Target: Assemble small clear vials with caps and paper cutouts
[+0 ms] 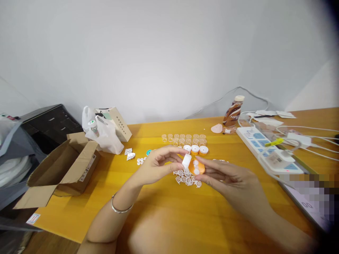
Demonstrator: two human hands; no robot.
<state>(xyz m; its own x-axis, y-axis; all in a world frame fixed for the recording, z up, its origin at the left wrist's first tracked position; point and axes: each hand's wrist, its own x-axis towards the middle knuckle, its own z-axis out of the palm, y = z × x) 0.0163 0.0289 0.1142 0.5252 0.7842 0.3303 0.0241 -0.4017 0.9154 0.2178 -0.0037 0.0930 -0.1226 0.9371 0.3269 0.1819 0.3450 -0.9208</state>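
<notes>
Three tubs [195,150] are standing seemingly finished beyond the hands in the head view. Left hand [158,163] is pinching a white piece [186,162]; right hand [234,178] is gripping an orange part [201,168] beside it, apparently unfinished. Wheels [188,180] and clear cups [188,137] are lying unused.

Near side of the tabletop [185,218] lay open, passable. Lane also free between cardboard box [71,185] and left hand [161,162]. White spoked parts [188,181] cluttered the surface below the hands; clear cups [182,140], white-topped orange pieces [195,150] blocked straight ahead. Power strip [265,148] and cables [312,127] obstructed beyond right hand [230,174].
</notes>
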